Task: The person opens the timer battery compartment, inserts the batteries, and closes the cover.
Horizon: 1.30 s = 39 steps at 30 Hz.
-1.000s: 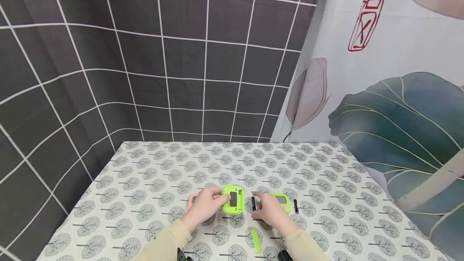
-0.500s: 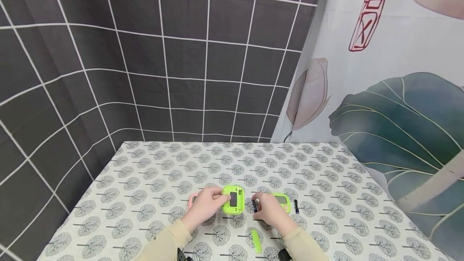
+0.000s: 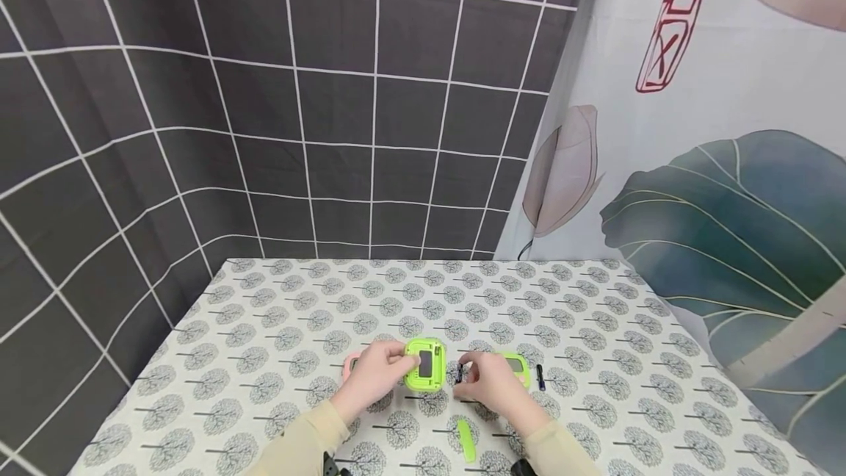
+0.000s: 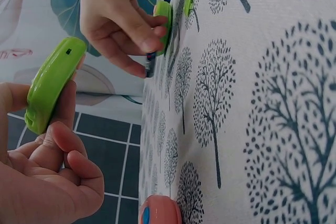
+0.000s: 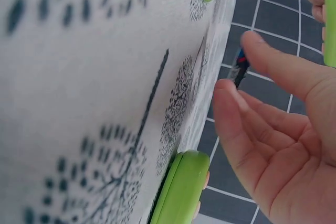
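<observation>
Shifted slightly leftward, right fingers (image 5: 228, 111) pinch a battery (image 5: 240, 70), left fingers (image 3: 402, 366) a green device (image 4: 55, 85).

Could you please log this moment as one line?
left hand: holds green device | right hand: pinches battery, apart from that device | on patterned cloth: green strip, another battery, second green device, pink device

The cloth (image 3: 218, 377) carries two gadgets (image 3: 521, 368), strip (image 3: 466, 441) and battery (image 3: 540, 377).

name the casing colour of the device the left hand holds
The device casing is lime green, clearest in the left wrist view.
</observation>
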### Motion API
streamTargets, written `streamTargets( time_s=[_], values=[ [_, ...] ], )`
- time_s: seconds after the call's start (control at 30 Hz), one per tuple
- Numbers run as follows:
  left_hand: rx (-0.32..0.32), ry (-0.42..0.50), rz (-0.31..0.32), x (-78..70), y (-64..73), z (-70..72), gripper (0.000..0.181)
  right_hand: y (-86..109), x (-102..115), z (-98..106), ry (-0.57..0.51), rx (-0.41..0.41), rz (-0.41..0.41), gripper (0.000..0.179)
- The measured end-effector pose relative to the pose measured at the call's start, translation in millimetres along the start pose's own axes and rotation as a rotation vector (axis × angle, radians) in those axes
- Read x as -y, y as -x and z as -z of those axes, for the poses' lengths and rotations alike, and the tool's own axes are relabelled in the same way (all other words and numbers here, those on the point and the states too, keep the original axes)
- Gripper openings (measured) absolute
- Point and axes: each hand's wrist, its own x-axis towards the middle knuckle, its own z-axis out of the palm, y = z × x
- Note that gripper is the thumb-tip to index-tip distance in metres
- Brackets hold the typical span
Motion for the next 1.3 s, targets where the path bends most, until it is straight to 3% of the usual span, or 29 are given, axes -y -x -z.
streamTargets(
  time_s=[0.4,0.83,1.3],
  values=[
    [0.005,0.003,0.026,-0.3,1.8,0.4,0.027,5.3,4.2,7.8,-0.059,-0.084,0.104,0.053],
    [-0.001,-0.01,0.002,3.1,-0.3,0.2,0.03,17.0,17.0,17.2,-0.135,-0.155,0.238,0.049],
    [0.01,0.0,0.001,2.7,-1.6,-0.9,0.028,19.3,22.4,12.9,-0.096,-0.173,0.39,0.047]
  ],
)
